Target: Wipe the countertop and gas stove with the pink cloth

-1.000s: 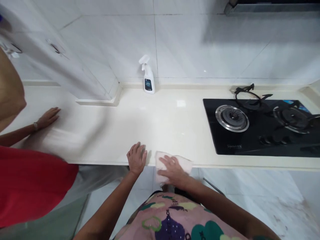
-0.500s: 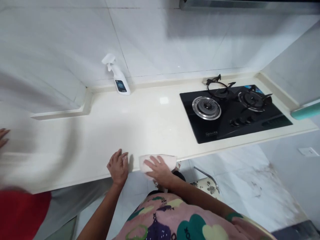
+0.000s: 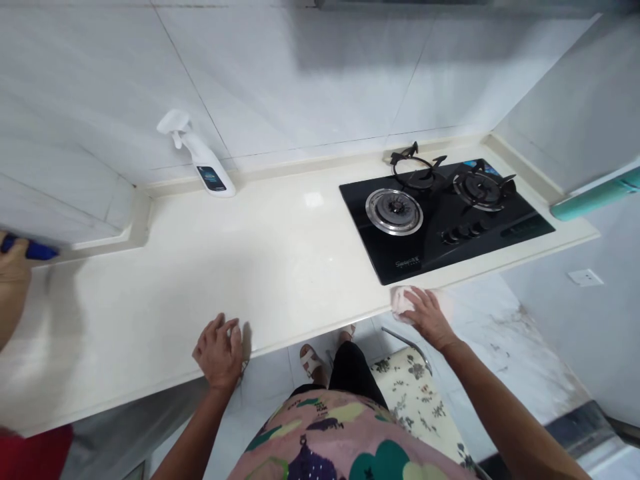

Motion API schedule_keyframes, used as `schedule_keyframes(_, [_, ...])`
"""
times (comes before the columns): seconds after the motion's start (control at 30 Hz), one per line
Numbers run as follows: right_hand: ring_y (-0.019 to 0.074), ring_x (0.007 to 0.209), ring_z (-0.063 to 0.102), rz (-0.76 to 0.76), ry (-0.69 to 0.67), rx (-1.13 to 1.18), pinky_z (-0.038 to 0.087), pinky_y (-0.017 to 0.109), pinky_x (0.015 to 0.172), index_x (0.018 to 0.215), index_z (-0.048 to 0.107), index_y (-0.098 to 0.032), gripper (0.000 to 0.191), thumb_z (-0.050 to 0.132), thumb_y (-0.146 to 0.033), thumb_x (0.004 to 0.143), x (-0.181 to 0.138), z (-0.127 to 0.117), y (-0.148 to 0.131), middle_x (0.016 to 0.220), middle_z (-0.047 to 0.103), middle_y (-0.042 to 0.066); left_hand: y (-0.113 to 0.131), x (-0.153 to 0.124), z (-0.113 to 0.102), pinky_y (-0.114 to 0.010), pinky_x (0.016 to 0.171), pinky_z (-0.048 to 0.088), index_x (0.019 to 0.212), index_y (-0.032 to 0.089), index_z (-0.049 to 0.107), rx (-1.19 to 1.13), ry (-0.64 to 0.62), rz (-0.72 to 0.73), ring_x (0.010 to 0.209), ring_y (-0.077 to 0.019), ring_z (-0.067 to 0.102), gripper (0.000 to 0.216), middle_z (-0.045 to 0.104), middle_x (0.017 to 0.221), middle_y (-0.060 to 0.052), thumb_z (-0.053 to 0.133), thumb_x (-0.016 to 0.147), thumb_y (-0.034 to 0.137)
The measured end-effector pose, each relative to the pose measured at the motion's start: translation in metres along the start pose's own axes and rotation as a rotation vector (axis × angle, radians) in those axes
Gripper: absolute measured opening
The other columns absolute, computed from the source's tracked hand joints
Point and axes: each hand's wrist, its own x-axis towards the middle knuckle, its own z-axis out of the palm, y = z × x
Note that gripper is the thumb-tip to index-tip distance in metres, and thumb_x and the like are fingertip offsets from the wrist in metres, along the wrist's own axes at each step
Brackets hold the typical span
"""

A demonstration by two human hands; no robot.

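My right hand point(image 3: 424, 315) presses a white cloth point(image 3: 401, 301) against the front edge of the cream countertop point(image 3: 250, 267), just in front of the black gas stove point(image 3: 445, 217). Its fingers curl over the cloth. My left hand point(image 3: 219, 350) rests flat on the counter's front edge, fingers apart, holding nothing.
A white spray bottle point(image 3: 197, 157) stands at the back wall. Another person's hand point(image 3: 13, 263) at the far left holds something blue point(image 3: 30, 251). A floral stool seat point(image 3: 417, 393) is below the counter edge. A teal bar point(image 3: 595, 200) juts in at the right.
My right hand has slid the cloth to the right along the counter's front edge, up to the stove. The view has swung right. The other person's hand has lifted off the counter.
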Motion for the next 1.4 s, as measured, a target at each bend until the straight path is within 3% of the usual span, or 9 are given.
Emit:
schedule_keyframes(0.13, [0.0394, 0.142, 0.046, 0.243, 0.017, -0.011, 0.042, 0.059, 0.112, 0.099, 0.083, -0.027, 0.026, 0.071, -0.015, 0.079, -0.023, -0.017, 0.052, 0.152, 0.055, 0.013, 0.001, -0.001, -0.001, -0.057, 0.112, 0.039, 0.116, 0.023, 0.073, 0.049, -0.013, 0.001, 0.14, -0.0345, 0.052, 0.035, 0.063, 0.148, -0.013, 0.048, 0.103, 0.044])
schedule_keyframes(0.27, [0.0357, 0.131, 0.054, 0.388, 0.172, 0.063, 0.052, 0.049, 0.103, 0.128, 0.073, -0.029, 0.042, 0.066, -0.033, 0.086, -0.031, -0.045, 0.057, 0.147, 0.054, 0.013, 0.001, -0.002, 0.001, -0.052, 0.111, 0.039, 0.117, 0.023, 0.074, 0.112, -0.011, 0.009, 0.14, -0.0318, 0.052, 0.036, 0.063, 0.148, -0.011, 0.046, 0.104, 0.043])
schedule_keyframes(0.47, [0.035, 0.135, 0.056, 0.344, 0.461, 0.271, 0.051, 0.05, 0.107, 0.164, 0.03, -0.017, 0.086, 0.06, -0.054, 0.092, 0.036, -0.028, -0.024, 0.148, 0.055, 0.02, 0.001, -0.004, 0.002, -0.049, 0.111, 0.039, 0.116, 0.023, 0.074, 0.138, 0.002, 0.026, 0.14, -0.0309, 0.053, 0.034, 0.065, 0.147, -0.011, 0.048, 0.105, 0.043])
schedule_keyframes(0.63, [0.0425, 0.155, 0.031, 0.26, 0.406, 0.029, 0.038, 0.06, 0.116, 0.154, 0.051, -0.02, 0.064, 0.054, -0.051, 0.098, 0.076, 0.02, -0.113, 0.168, 0.035, 0.021, -0.001, -0.005, 0.001, -0.048, 0.109, 0.039, 0.116, 0.023, 0.074, 0.144, 0.008, 0.047, 0.14, -0.0308, 0.053, 0.033, 0.065, 0.146, -0.011, 0.048, 0.105, 0.041])
schedule_keyframes(0.77, [0.0431, 0.157, 0.026, 0.192, 0.283, -0.054, 0.034, 0.059, 0.118, 0.154, 0.056, -0.027, 0.059, 0.056, -0.051, 0.1, 0.086, 0.026, -0.167, 0.173, 0.029, 0.017, -0.003, -0.006, 0.002, -0.048, 0.108, 0.04, 0.115, 0.024, 0.074, 0.167, 0.025, 0.066, 0.139, -0.0316, 0.054, 0.033, 0.066, 0.146, -0.011, 0.047, 0.105, 0.04])
schedule_keyframes(0.97, [0.0446, 0.157, 0.026, 0.278, 0.171, -0.056, 0.028, 0.059, 0.121, 0.149, 0.062, -0.026, 0.058, 0.054, -0.058, 0.101, 0.127, 0.013, -0.174, 0.172, 0.031, 0.017, -0.007, -0.009, 0.004, -0.047, 0.106, 0.042, 0.116, 0.025, 0.074, 0.199, 0.042, 0.088, 0.139, -0.0307, 0.054, 0.033, 0.066, 0.146, -0.01, 0.047, 0.106, 0.039])
schedule_keyframes(1.17, [0.0433, 0.158, 0.025, 0.427, 0.112, -0.003, 0.023, 0.058, 0.123, 0.155, 0.055, -0.023, 0.062, 0.048, -0.056, 0.103, 0.209, -0.004, -0.165, 0.174, 0.028, 0.018, -0.009, -0.009, 0.003, -0.046, 0.104, 0.044, 0.115, 0.026, 0.075, 0.231, 0.035, 0.095, 0.137, -0.0304, 0.056, 0.033, 0.067, 0.145, -0.008, 0.045, 0.105, 0.038])
schedule_keyframes(1.3, [0.0445, 0.161, 0.018, 0.456, 0.047, 0.093, 0.015, 0.061, 0.126, 0.161, 0.048, -0.02, 0.067, 0.044, -0.056, 0.105, 0.246, -0.014, -0.21, 0.175, 0.023, 0.021, -0.012, -0.007, 0.004, -0.047, 0.103, 0.046, 0.115, 0.026, 0.075, 0.242, 0.063, 0.101, 0.136, -0.0298, 0.057, 0.036, 0.068, 0.144, -0.008, 0.043, 0.106, 0.039])
schedule_keyframes(1.4, [0.0436, 0.163, 0.011, 0.261, -0.003, 0.192, 0.01, 0.063, 0.127, 0.163, 0.045, -0.022, 0.07, 0.044, -0.061, 0.104, 0.24, -0.009, -0.264, 0.177, 0.018, 0.018, -0.019, -0.006, 0.006, -0.047, 0.104, 0.047, 0.115, 0.027, 0.075, 0.226, 0.054, 0.099, 0.136, -0.0296, 0.057, 0.036, 0.068, 0.144, -0.007, 0.043, 0.105, 0.04])
